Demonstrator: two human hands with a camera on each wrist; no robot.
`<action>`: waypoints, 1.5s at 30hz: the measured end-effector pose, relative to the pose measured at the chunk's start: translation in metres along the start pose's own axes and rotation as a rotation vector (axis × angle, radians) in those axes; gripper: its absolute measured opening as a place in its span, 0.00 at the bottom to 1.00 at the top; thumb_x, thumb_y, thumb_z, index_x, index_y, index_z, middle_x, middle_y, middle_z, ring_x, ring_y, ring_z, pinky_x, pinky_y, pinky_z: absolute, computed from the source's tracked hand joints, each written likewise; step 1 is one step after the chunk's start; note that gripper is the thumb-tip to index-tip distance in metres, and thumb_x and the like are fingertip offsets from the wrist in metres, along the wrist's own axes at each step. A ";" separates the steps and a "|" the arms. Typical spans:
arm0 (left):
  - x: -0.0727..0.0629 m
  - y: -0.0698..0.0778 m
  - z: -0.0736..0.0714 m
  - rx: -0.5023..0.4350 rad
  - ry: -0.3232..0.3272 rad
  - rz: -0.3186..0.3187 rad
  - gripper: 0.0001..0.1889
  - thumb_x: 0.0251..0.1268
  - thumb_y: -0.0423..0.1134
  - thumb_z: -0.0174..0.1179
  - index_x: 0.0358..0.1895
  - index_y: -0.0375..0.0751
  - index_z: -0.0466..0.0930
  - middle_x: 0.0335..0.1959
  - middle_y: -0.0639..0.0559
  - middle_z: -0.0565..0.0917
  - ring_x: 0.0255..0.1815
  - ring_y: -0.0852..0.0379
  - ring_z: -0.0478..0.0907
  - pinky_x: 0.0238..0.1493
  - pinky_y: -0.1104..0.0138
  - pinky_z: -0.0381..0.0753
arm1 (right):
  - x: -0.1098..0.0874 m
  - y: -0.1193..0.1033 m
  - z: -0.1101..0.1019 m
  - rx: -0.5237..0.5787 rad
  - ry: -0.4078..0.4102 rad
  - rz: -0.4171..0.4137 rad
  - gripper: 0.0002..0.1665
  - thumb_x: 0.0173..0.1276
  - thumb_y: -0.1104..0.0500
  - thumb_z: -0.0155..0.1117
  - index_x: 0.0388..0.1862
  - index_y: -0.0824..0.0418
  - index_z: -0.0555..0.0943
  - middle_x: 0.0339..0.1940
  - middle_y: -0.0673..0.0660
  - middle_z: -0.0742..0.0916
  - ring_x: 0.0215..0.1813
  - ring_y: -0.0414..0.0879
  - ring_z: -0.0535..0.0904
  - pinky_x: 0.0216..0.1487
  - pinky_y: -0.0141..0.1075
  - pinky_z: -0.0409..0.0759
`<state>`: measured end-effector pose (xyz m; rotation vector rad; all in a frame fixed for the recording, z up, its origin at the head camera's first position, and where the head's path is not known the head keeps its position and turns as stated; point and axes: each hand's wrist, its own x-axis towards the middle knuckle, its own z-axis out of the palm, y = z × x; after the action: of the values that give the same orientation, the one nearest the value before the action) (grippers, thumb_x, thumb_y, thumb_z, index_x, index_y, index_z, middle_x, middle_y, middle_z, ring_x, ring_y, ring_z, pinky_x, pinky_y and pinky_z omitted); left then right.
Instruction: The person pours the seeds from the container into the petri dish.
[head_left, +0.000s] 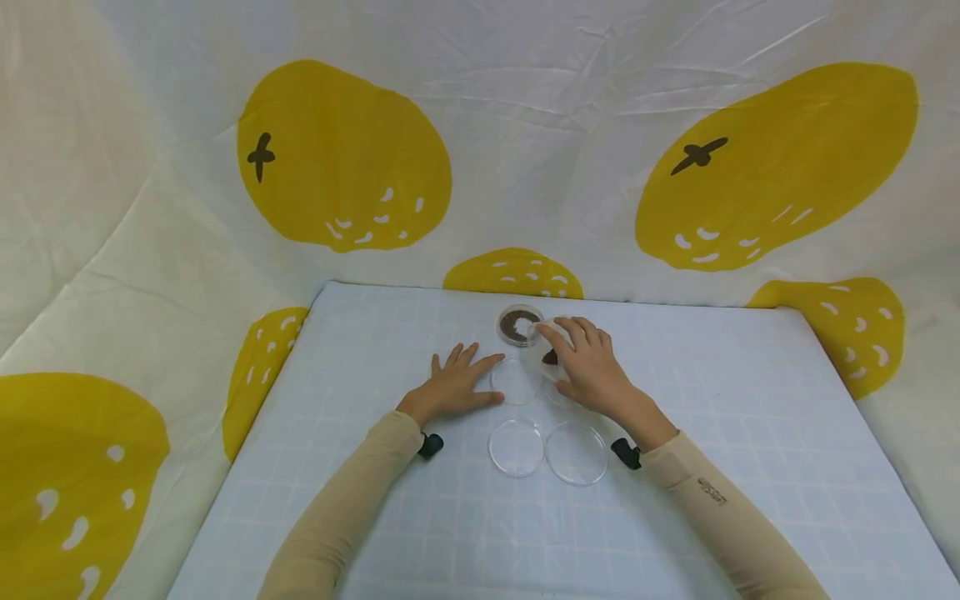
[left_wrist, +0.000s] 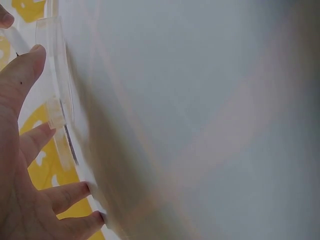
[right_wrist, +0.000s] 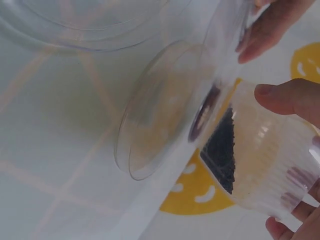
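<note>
My right hand (head_left: 592,367) grips a tilted, clear ribbed plastic cup (right_wrist: 265,155) by its sides. Dark grainy material (right_wrist: 220,150) has slid to the lower side of that cup, near its mouth. Spread fingers of my left hand (head_left: 455,386) rest on the table, thumb and index finger at the edge of a clear petri dish (head_left: 516,383); the left wrist view shows the thumb against the side wall of the dish (left_wrist: 52,70). Just behind stands a round dish (head_left: 519,325) holding a brown ring of grains with a white patch at its centre.
Two clear round petri dish pieces (head_left: 516,447) lie side by side nearer to me, the right one (head_left: 577,453) slightly larger. A pale checked cloth covers the table (head_left: 360,517). A white curtain (head_left: 525,167) with yellow fruit prints hangs behind it.
</note>
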<state>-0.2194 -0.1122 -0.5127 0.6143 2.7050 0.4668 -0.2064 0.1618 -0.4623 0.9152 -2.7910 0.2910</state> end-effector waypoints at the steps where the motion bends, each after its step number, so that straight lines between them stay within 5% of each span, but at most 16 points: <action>1: 0.000 0.000 0.000 -0.001 -0.001 -0.001 0.41 0.65 0.71 0.53 0.80 0.69 0.52 0.81 0.41 0.46 0.80 0.35 0.38 0.68 0.29 0.33 | 0.000 -0.001 0.000 -0.006 0.000 -0.002 0.60 0.50 0.58 0.84 0.77 0.54 0.59 0.73 0.67 0.65 0.72 0.68 0.57 0.64 0.65 0.61; 25: 0.003 0.000 0.000 -0.013 0.005 0.013 0.42 0.64 0.72 0.54 0.80 0.68 0.53 0.81 0.40 0.47 0.79 0.33 0.38 0.67 0.28 0.34 | 0.001 -0.004 0.004 -0.062 0.068 -0.052 0.58 0.49 0.62 0.83 0.76 0.53 0.59 0.72 0.69 0.66 0.71 0.68 0.58 0.61 0.66 0.62; 45: 0.000 -0.001 0.000 -0.012 0.018 0.015 0.42 0.64 0.72 0.54 0.80 0.67 0.54 0.81 0.40 0.48 0.79 0.34 0.39 0.67 0.29 0.34 | 0.001 -0.007 0.004 -0.062 0.041 -0.049 0.58 0.51 0.61 0.82 0.77 0.52 0.60 0.73 0.68 0.65 0.72 0.68 0.57 0.64 0.65 0.60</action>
<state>-0.2193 -0.1131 -0.5132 0.6304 2.7141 0.4942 -0.2039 0.1550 -0.4650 0.9510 -2.7197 0.2122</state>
